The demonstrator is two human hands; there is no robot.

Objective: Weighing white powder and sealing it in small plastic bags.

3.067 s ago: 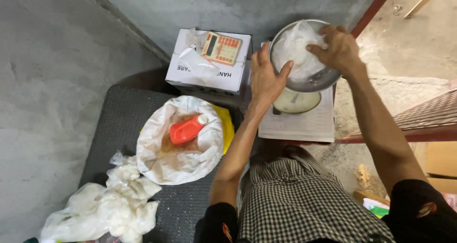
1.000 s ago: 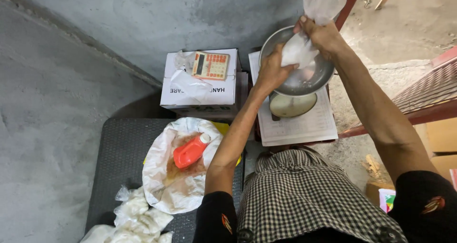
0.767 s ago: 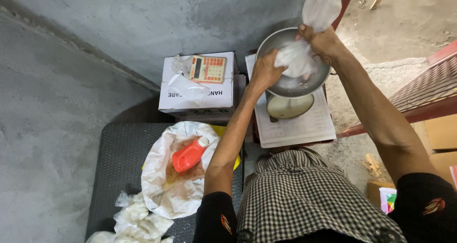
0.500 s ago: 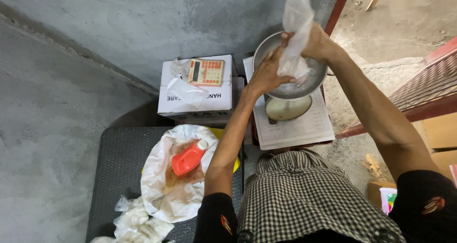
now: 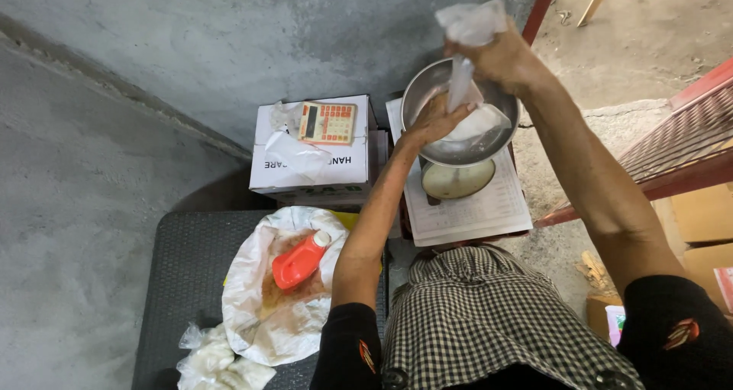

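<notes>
**Bag held over bowl on scale**

Right hand [image 5: 504, 58] raised above the bowl [image 5: 427, 85], fingers closed tight around the gathered neck of a clear plastic bag [image 5: 467, 31]. Bag's loose top sticking up past the fist, its twisted stem running down to a full white bottom resting inside the bowl. Left hand [image 5: 435, 119] reaching in over the near rim, fingers curled around the bag's lower part, just under the stem; palm hidden, so grip strength not readable beyond contact and a partial wrap.

Bowl of shiny metal, sitting on a scale [image 5: 458, 180] with a round pale dial facing up. Scale standing on a white printed sheet [image 5: 489, 211]. Just left of it, a white carton [image 5: 336, 169] with a small orange-and-cream calculator [image 5: 327, 123] and a crumpled bit of plastic on top.

Nearer, left of the left forearm, an open white sack [image 5: 259, 314] on a dark ribbed mat [image 5: 183, 283], with brownish contents and an orange jug [image 5: 299, 262] with a white cap lying tilted inside. More clear bags [image 5: 214, 359] of white stuff bunched at the sack's near edge. Checked cloth [image 5: 489, 321] over the lap at the bottom. Grey concrete wall behind, red metal frame at right.
</notes>
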